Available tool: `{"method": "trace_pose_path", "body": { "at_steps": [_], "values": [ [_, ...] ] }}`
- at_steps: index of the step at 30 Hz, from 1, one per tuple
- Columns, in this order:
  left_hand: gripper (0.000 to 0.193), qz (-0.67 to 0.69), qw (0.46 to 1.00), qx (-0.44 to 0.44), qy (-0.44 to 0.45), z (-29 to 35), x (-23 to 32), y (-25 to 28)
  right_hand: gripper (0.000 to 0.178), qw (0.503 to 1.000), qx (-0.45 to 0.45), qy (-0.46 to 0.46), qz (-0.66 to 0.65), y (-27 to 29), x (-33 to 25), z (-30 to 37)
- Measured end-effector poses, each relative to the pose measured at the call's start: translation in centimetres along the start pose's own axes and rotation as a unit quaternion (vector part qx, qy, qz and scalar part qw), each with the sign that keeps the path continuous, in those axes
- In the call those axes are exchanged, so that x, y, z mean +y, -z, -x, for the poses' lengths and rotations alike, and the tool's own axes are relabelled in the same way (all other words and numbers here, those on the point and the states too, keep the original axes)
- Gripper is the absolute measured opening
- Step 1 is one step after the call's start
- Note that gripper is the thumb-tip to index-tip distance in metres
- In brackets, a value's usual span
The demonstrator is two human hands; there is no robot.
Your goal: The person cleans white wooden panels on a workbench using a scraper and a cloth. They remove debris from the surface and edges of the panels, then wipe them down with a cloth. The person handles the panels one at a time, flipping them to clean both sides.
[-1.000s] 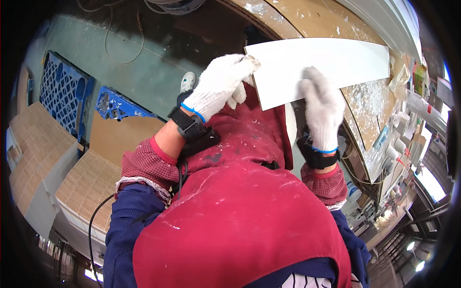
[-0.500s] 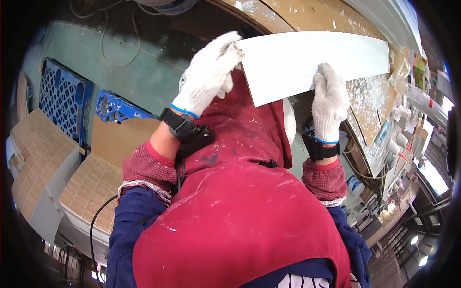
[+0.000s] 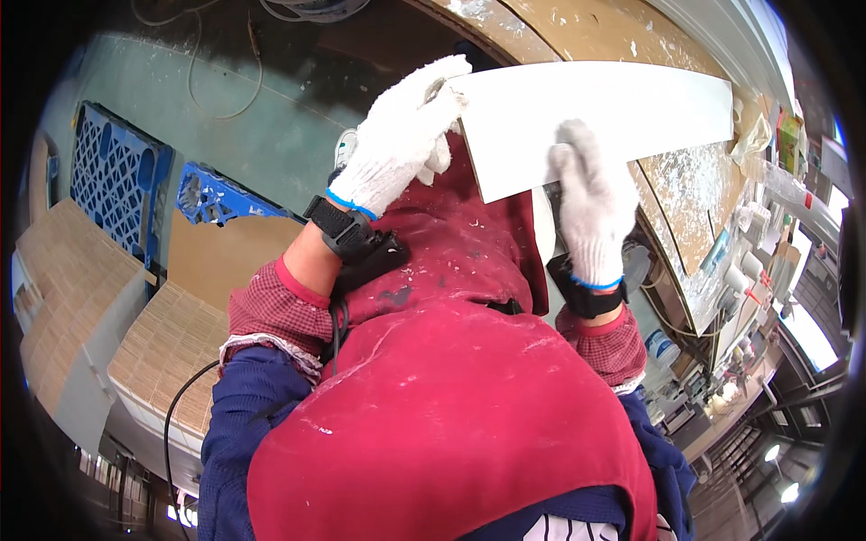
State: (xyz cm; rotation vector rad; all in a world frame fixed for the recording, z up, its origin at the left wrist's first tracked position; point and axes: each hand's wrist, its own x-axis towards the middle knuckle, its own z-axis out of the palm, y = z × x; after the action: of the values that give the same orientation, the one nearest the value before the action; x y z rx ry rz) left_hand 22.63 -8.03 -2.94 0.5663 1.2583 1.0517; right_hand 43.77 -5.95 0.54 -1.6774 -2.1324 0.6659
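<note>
A long white panel [image 3: 613,104] with a smooth face and a slightly curved far edge lies across in front of me, its right part over the workbench. My left hand [image 3: 406,126], in a white knit glove, is closed on the panel's left end. My right hand [image 3: 595,198], gloved the same way with greyed fingertips, lies over the panel's near edge. Its fingers are stretched out on the white face and slightly blurred. Whether anything thin is under them is hidden.
The workbench [image 3: 690,189], spattered with white, runs along the right, with bottles and cups beyond. Blue plastic pallets [image 3: 117,180] stand at the left, near stacked tan tile-patterned boards [image 3: 171,352]. A cable [image 3: 176,406] hangs by my left arm.
My right hand has slid left along the panel's near edge. The left hand and the panel have shifted slightly right, the left hand keeping its grip.
</note>
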Motion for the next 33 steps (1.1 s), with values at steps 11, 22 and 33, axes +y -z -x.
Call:
{"method": "trace_pose_path", "body": {
  "at_steps": [11, 22, 33],
  "values": [
    [0.038, 0.002, 1.000, -0.007, 0.003, -0.3, -0.3, 0.3, 0.022, 0.994, -0.055, 0.078, 0.052, -0.1, -1.6, 0.8],
    [0.039, 0.012, 0.999, -0.016, 0.029, 0.2, 0.4, -0.1, 0.022, 0.972, -0.034, 0.221, 0.075, -2.0, -3.7, 1.3],
    [0.041, 0.044, 0.997, -0.046, 0.031, -0.4, -0.5, 0.3, 0.024, 0.965, -0.018, 0.228, 0.129, -2.2, -3.6, 0.8]
  ]
}}
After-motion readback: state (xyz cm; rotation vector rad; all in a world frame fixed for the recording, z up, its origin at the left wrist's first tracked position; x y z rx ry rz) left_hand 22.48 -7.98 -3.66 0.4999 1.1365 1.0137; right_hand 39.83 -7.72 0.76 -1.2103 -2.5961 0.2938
